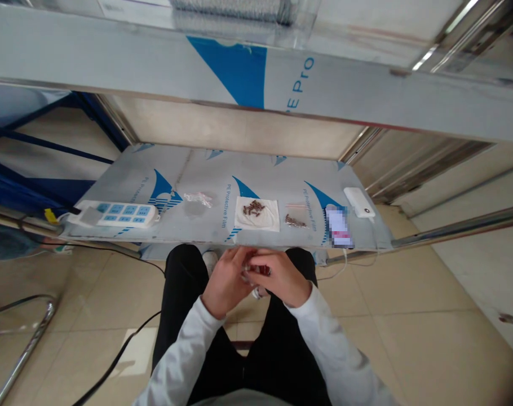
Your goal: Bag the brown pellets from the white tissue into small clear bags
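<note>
My left hand [230,279] and my right hand [279,273] meet above my lap, just in front of the shelf's near edge. Their fingers are pinched together around what looks like a small clear plastic bag [264,270] with a reddish line; most of it is hidden. Beyond them, a heap of small brown screw-like pieces [253,208] lies on a white square sheet [259,221]. To its right is a clear zip bag [296,216] with similar pieces in it and a red line along the top. Crumpled clear plastic bags [198,199] lie to the left.
A white power strip [121,213] lies on the left of the film-covered shelf [209,175]. A phone [339,226] and a white power bank [359,202] with a cable are at right. Overhead runs an upper shelf [155,62]. A black cable [125,347] crosses the floor.
</note>
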The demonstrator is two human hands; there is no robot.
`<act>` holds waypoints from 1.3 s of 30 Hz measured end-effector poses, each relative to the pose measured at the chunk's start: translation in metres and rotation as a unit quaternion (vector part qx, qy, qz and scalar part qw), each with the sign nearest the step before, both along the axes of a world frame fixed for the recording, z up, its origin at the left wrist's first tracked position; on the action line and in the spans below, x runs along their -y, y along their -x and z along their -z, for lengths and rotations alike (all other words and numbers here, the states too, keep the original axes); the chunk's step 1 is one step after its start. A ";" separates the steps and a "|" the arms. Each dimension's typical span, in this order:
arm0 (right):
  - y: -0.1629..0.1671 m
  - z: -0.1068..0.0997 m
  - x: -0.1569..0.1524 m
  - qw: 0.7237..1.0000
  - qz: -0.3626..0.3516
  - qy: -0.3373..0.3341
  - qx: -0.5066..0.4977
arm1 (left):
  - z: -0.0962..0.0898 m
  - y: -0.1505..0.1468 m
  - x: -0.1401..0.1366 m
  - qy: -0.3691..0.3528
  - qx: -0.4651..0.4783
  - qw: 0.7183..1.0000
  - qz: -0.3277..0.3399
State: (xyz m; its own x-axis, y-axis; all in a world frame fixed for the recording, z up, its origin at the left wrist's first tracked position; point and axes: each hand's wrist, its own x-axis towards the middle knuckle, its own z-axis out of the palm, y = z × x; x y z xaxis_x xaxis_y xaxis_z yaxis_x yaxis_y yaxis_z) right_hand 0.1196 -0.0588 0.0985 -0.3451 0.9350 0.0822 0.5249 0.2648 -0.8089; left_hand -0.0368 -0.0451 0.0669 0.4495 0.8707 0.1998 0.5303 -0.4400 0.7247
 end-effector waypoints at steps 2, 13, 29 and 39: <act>-0.009 0.007 -0.013 0.999 0.026 -0.007 -0.032 | 0.008 0.004 -0.002 0.026 0.034 0.997 -0.068; -0.044 0.105 -0.168 0.969 0.133 -0.035 0.204 | 0.040 0.019 0.018 0.114 0.113 0.974 -0.160; -0.025 0.117 -0.198 0.933 0.094 -0.004 0.348 | 0.052 0.026 0.023 0.145 0.117 0.968 -0.166; -0.021 0.088 -0.187 0.947 0.158 -0.005 0.278 | 0.056 0.027 0.008 0.119 0.096 0.974 -0.169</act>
State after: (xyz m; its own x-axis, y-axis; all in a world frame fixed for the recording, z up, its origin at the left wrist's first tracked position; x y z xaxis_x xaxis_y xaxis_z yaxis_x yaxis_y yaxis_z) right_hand 0.1401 0.1281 0.0107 -0.0408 0.9989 -0.0219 0.9237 0.0294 -0.3821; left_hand -0.0633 -0.0527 0.0113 0.1029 0.9943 0.0263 0.4609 -0.0711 0.8846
